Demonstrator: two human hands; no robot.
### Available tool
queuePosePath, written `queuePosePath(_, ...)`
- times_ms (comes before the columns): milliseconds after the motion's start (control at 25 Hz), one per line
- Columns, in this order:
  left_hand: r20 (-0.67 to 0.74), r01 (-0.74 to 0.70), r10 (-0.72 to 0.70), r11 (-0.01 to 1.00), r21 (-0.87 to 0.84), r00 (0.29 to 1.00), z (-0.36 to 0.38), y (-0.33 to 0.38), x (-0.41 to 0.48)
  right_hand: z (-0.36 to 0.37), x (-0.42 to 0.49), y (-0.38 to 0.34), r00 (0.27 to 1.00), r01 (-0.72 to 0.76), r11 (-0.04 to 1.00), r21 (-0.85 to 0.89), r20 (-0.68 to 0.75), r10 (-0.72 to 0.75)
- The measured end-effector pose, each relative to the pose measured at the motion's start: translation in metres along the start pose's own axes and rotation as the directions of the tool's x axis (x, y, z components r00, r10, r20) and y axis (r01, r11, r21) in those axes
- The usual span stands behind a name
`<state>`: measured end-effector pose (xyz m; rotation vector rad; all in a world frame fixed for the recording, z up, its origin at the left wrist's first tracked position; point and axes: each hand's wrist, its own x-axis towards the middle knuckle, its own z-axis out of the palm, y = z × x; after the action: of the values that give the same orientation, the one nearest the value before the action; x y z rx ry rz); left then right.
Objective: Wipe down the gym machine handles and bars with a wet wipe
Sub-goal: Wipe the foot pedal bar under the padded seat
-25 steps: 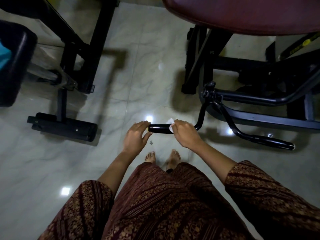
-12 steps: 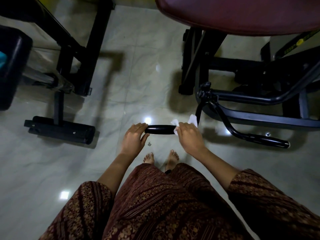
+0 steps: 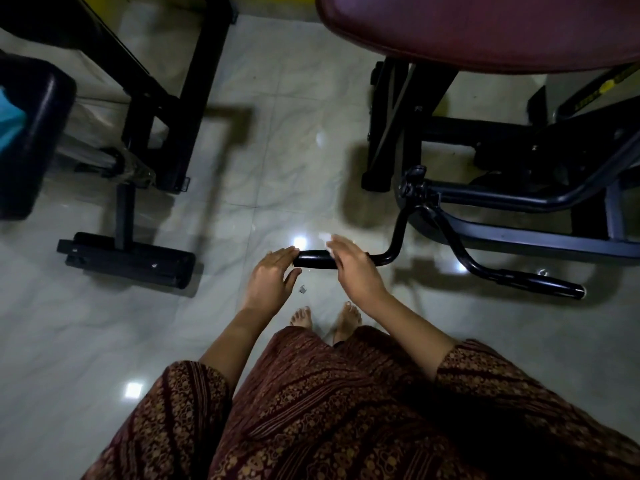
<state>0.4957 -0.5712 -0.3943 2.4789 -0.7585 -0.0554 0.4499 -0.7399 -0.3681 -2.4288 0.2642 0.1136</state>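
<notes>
Right hand [image 3: 356,271] nearer handle [image 3: 313,263] end, wet wipe [image 3: 325,236] in its grip; left hand [image 3: 272,280] flat on end.

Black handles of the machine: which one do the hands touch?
The handle on the left, between the left hand and the right hand with the wet wipe. The other handle, further right, is untouched.

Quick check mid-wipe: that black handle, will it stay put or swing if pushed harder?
The handle looks like stiff metal tube, so it probably won't flex. It meets the frame at a single clamp joint, so it may swing. Its glossy surface likely gets slippery under the wet wipe.
</notes>
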Motion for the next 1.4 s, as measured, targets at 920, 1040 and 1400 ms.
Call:
queuePosePath(920,0.032,0.054,-0.053,0.998,-0.041,0.998,-0.004,0.002,0.0,0.01,0.011,-0.019,0.969,-0.006,0.978,-0.207,0.239,0.057)
queuePosePath(1040,0.037,0.059,-0.057,0.998,-0.031,0.998,-0.005,0.002,-0.001,0.01,0.0,0.01,0.987,0.086,0.975,-0.204,0.154,-0.055)
queuePosePath(1400,0.071,0.1,-0.095,0.993,-0.068,0.993,-0.005,0.003,-0.005,0.007,0.005,0.005,0.981,-0.042,0.953,-0.301,0.166,0.096)
